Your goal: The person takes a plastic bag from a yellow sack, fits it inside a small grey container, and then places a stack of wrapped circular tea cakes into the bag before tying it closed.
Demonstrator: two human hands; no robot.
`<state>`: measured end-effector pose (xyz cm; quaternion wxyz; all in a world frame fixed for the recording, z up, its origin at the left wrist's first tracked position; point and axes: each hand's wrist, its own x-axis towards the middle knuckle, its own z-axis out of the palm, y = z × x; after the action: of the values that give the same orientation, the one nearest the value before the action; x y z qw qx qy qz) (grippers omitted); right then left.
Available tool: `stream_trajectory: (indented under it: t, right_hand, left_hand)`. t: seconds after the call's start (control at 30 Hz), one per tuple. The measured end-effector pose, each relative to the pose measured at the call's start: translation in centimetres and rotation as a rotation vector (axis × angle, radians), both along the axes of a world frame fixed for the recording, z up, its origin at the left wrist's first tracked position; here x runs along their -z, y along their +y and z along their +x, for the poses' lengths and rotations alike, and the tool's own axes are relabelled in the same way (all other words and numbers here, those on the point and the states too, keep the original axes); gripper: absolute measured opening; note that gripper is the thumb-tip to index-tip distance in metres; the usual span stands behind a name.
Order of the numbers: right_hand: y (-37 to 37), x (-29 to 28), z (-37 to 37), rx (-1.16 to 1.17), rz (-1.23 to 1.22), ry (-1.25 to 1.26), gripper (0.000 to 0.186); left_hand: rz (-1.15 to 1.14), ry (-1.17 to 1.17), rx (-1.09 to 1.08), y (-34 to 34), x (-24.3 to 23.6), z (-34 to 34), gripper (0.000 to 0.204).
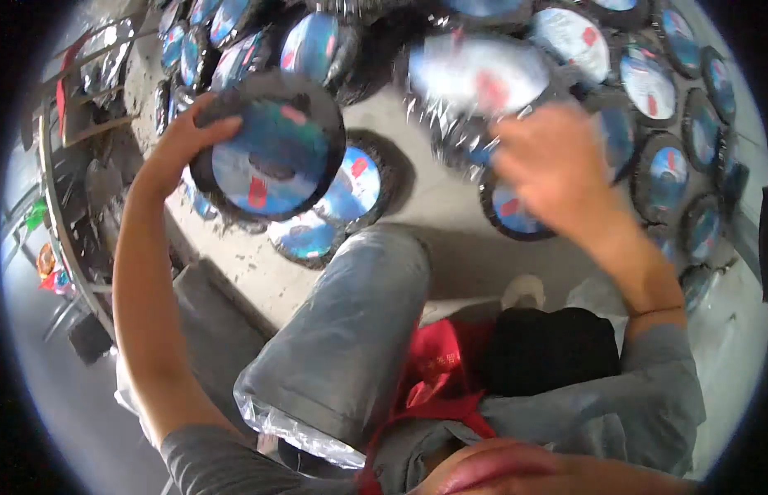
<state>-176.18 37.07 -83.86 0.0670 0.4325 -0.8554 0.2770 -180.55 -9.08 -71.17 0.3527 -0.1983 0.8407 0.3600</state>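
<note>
One blue-labelled disc [267,148] pinched by left hand [176,144], can't tell grip of blurry right hand [555,161] tbh, shiny-wrapped disc [474,74] just beyond it

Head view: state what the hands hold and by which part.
The left hand grips a blue-labelled disc by its upper left edge. The right hand is blurred; whether it holds anything cannot be told.

Grey floor [272,289] runs through here, specked with dark bits [252,266] and dimmed by soft shadows [474,268]. Over on the left stands a metal frame [66,223] with pale crosspieces [101,129]; past it I see a dark box [88,340] and something bright green [35,216]. On the far right, a pale surface [747,355], wall or floor, I can't tell.
</note>
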Motion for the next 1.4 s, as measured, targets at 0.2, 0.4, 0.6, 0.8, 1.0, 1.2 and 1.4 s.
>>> stream_trajectory:
  t: [0.2, 0.4, 0.6, 0.8, 1.0, 1.2, 1.4]
  right_hand:
    - [2.3, -3.4, -0.7, -0.059, 0.088, -0.416, 0.026]
    - [-1.3, 12.3, 7.9, 0.271, -0.002, -0.704, 0.061]
    - [10.2, 0.7, 4.1, 0.562, -0.243, -0.539, 0.036]
    - [12.7, -0.8, 6.5, 0.661, -0.050, -0.350, 0.029]
    - [10.4, 0.8, 11.9, 0.434, -0.001, -0.218, 0.043]
    - [11.2, 0.3, 3.2, 0.515, -0.007, -0.614, 0.047]
    - [15.3, 7.0, -12.6, 0.875, -0.979, -0.987, 0.051]
  left_hand:
    - [0.085, 0.036, -0.046, -3.0, 9.3, -7.3, 0.074]
    - [0.011, 0.107, 0.038, 4.8, 16.1, -5.8, 0.090]
    - [0.058, 0.452, 0.003, 14.5, 4.6, 2.5, 0.047]
    - [0.077, 0.454, 1.170, 16.6, 11.0, 11.1, 0.056]
    - [0.202, 0.231, 0.017, 15.0, 8.4, 5.2, 0.045]
    - [0.197, 0.286, -0.184, 8.2, 12.8, -4.0, 0.057]
    - [0.344, 0.108, -0.188, 12.8, 16.9, -6.8, 0.079]
